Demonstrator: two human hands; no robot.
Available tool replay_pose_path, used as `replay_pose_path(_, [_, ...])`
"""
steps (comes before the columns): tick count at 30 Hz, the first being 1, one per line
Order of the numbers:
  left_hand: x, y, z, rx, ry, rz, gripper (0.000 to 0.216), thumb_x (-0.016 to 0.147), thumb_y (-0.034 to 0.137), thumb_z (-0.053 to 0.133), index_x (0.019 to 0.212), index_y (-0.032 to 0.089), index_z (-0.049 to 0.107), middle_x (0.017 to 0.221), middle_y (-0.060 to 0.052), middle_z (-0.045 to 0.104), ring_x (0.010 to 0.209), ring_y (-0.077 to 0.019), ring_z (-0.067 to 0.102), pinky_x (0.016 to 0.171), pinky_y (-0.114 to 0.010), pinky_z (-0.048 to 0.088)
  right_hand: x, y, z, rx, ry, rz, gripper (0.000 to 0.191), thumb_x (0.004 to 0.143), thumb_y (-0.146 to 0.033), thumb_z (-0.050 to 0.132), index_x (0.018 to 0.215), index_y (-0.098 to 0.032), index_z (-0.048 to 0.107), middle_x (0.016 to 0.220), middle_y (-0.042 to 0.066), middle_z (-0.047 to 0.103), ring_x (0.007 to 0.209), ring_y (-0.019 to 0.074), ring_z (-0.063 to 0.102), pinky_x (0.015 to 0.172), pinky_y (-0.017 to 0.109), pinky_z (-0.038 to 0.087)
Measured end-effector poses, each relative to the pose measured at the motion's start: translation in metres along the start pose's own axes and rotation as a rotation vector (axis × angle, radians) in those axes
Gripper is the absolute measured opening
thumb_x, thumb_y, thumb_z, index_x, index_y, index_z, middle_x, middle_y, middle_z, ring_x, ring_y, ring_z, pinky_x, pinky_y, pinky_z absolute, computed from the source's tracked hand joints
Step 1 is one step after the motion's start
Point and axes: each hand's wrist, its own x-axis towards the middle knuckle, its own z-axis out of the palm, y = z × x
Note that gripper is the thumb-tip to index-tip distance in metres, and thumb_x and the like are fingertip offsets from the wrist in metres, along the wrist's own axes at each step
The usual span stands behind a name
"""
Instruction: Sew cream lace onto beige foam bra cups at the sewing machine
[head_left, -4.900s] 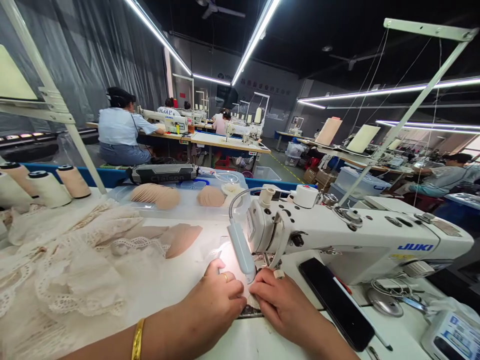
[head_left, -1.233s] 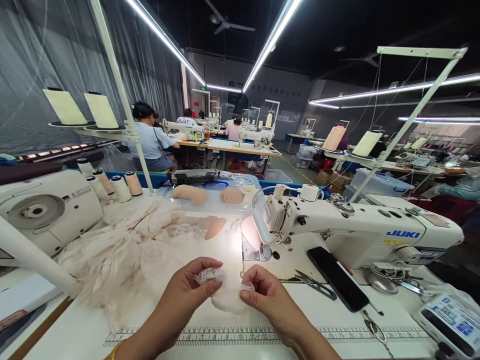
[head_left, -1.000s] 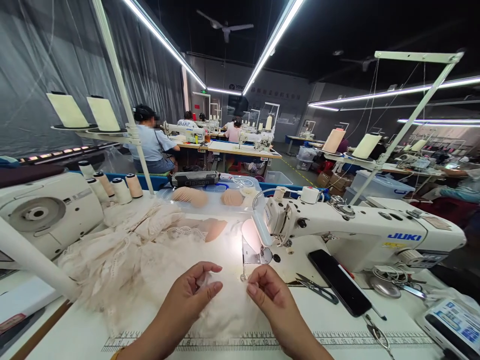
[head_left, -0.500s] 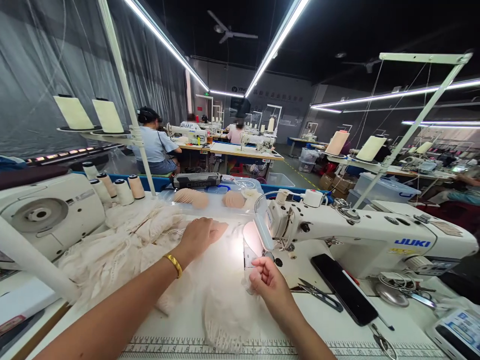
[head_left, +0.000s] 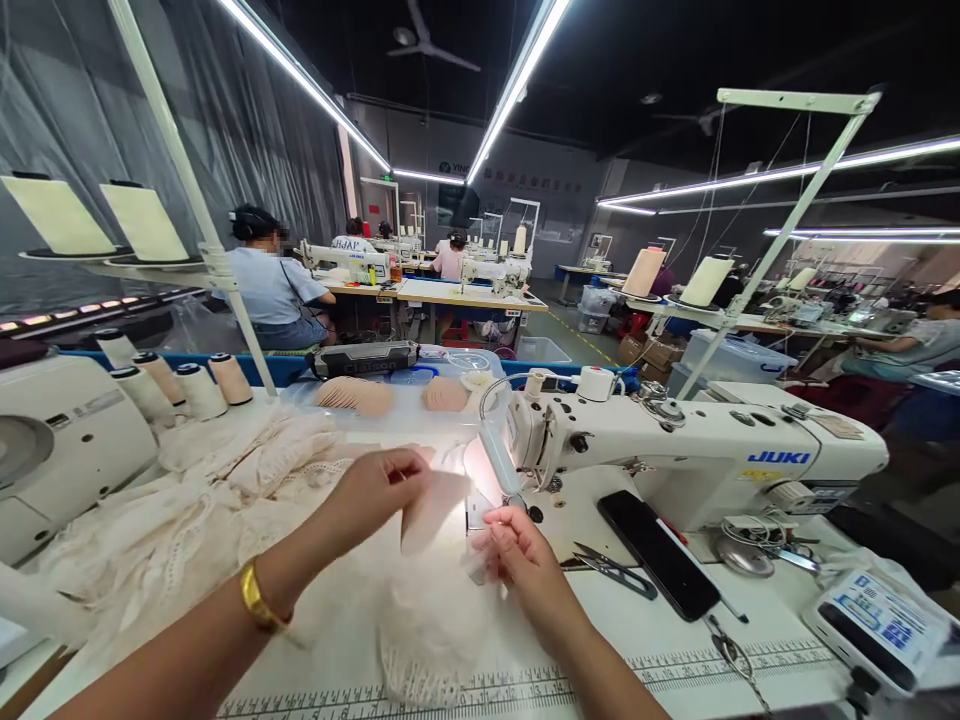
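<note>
My left hand (head_left: 375, 490) is closed on a beige bra pad (head_left: 433, 507), lifted above the table in front of the lit needle area. My right hand (head_left: 517, 550) pinches the edge of a cream lace piece (head_left: 427, 620) that hangs down over the printed ruler at the table's front edge. The white JUKI sewing machine (head_left: 675, 450) stands just right of both hands, its lamp (head_left: 491, 455) shining on the pad.
A heap of cream lace (head_left: 202, 500) covers the left of the table. Thread cones (head_left: 180, 385), stacked pads (head_left: 352, 393), a phone (head_left: 656, 552), scissors (head_left: 604, 565) and a second machine (head_left: 52, 440) surround the work. Other people sew at tables behind.
My left hand reached to the pads by the lace heap, took a beige pad and brought it back toward the needle. The right hand kept its pinch on the lace piece.
</note>
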Motion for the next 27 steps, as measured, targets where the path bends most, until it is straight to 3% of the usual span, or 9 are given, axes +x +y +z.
replay_pose_path(4, [-0.032,0.015,0.019,-0.099,-0.268,-0.077,0.028,0.086,0.042,0.063,0.071,0.021,0.073,0.066,0.001,0.066,0.064,-0.0187,0.058,0.057,-0.026,0.038,-0.004,-0.001,-0.001,-0.033,-0.025,-0.032,0.062,0.095,-0.081,0.058,0.117,-0.023,0.064,0.093,0.002,0.072,0.072,0.0187,0.066,0.076,0.036,0.051])
replay_pose_path(7, [-0.038,0.017,0.029,-0.063,-0.274,-0.08,0.026,0.089,0.039,0.06,0.072,0.022,0.072,0.068,0.0,0.067,0.068,-0.0207,0.06,0.062,-0.028,0.04,-0.01,0.0,0.002,-0.122,-0.038,-0.115,0.056,0.092,-0.071,0.072,0.121,-0.024,0.062,0.093,0.002,0.071,0.078,0.0205,0.067,0.08,0.037,0.052])
replay_pose_path(10, [-0.031,0.018,0.027,-0.085,-0.324,0.016,0.02,0.081,0.037,0.072,0.096,0.024,0.078,0.102,-0.005,0.077,0.096,-0.0277,0.068,0.08,-0.032,0.049,-0.019,-0.004,0.007,-0.281,-0.074,-0.216,0.038,0.097,-0.055,0.072,0.121,-0.026,0.064,0.088,0.001,0.07,0.081,0.0216,0.067,0.077,0.035,0.053])
replay_pose_path(12, [-0.022,0.021,0.021,-0.171,-0.51,0.111,0.047,0.074,0.037,0.082,0.12,0.028,0.076,0.129,-0.006,0.073,0.118,-0.032,0.065,0.094,-0.035,0.05,-0.026,-0.011,0.009,-0.405,-0.137,-0.296,0.027,0.102,-0.042,0.066,0.125,-0.028,0.065,0.092,0.002,0.074,0.083,0.0217,0.069,0.079,0.035,0.054])
replay_pose_path(15, [-0.01,0.024,0.013,-0.205,-0.751,0.133,0.037,0.072,0.035,0.081,0.107,0.026,0.074,0.102,-0.001,0.074,0.094,-0.0266,0.068,0.073,-0.028,0.051,-0.032,-0.028,0.01,-0.569,-0.113,-0.498,0.025,0.103,-0.027,0.063,0.128,-0.03,0.067,0.102,0.005,0.079,0.087,0.0225,0.074,0.081,0.036,0.057])
replay_pose_path(19, [-0.006,0.022,0.008,-0.116,-0.503,0.121,0.013,0.082,0.028,0.066,0.081,0.023,0.054,0.073,0.004,0.052,0.068,-0.017,0.049,0.057,-0.025,0.03,-0.028,-0.045,0.013,-0.742,0.155,-0.886,0.031,0.102,-0.013,0.063,0.127,-0.03,0.066,0.101,0.005,0.08,0.079,0.0225,0.07,0.069,0.034,0.057])
replay_pose_path(21, [-0.011,0.016,0.008,0.01,-0.321,0.269,0.01,0.086,0.02,0.057,0.081,0.023,0.049,0.07,0.005,0.05,0.065,-0.0171,0.045,0.058,-0.028,0.027,-0.022,-0.046,0.014,-0.783,0.192,-1.008,0.036,0.101,-0.008,0.061,0.129,-0.03,0.062,0.1,0.004,0.08,0.074,0.0208,0.067,0.064,0.032,0.056])
replay_pose_path(24, [-0.026,0.005,0.011,0.353,-0.152,0.64,0.019,0.089,0.006,0.046,0.081,0.022,0.051,0.07,0.001,0.057,0.063,-0.0199,0.048,0.063,-0.033,0.032,-0.007,-0.035,0.008,-0.912,0.095,-1.089,0.035,0.102,-0.003,0.053,0.129,-0.023,0.059,0.101,0.005,0.079,0.08,0.0198,0.07,0.072,0.031,0.057])
replay_pose_path(27, [-0.038,-0.001,0.02,0.538,-0.262,0.773,0.017,0.09,0.008,0.059,0.083,0.022,0.054,0.082,-0.001,0.066,0.072,-0.0227,0.057,0.069,-0.036,0.039,0.01,-0.02,-0.01,-1.132,-0.107,-1.18,0.026,0.107,-0.006,0.046,0.12,-0.02,0.063,0.095,0.005,0.078,0.082,0.0203,0.07,0.074,0.032,0.054])
